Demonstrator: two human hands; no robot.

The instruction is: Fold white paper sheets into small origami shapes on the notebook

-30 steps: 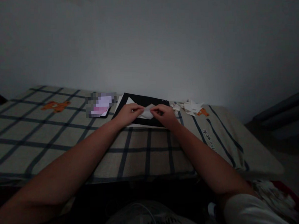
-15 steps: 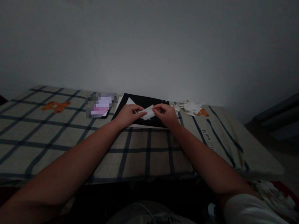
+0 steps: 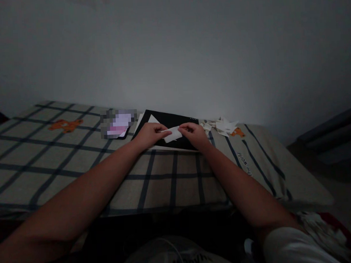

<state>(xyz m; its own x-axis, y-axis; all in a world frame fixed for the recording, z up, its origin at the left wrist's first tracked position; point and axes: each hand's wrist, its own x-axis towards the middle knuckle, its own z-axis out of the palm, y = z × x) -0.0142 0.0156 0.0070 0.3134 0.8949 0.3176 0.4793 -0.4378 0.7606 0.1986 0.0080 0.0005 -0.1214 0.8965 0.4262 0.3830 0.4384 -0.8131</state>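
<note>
A small piece of white paper (image 3: 173, 134) is stretched between my two hands, just over a flat black folder or board (image 3: 179, 119). My left hand (image 3: 152, 135) pinches its left end between thumb and fingers. At the right end, my right hand (image 3: 195, 133) grips it the same way. Another white paper with a pointed corner (image 3: 153, 119) lies on the black board behind my left hand. Pale sheets show along the board's left and front edges.
A phone (image 3: 119, 125) with a lit, blurred screen lies left of the board. Several white paper scraps (image 3: 223, 125) are heaped to its right. A checked cloth with orange bear prints (image 3: 163, 186) covers the table, which stands against a grey wall (image 3: 172, 50).
The paper between my hands lies flatter and a little lower at its front edge. My right fingers have shifted slightly along it; both arms are almost where they were.
</note>
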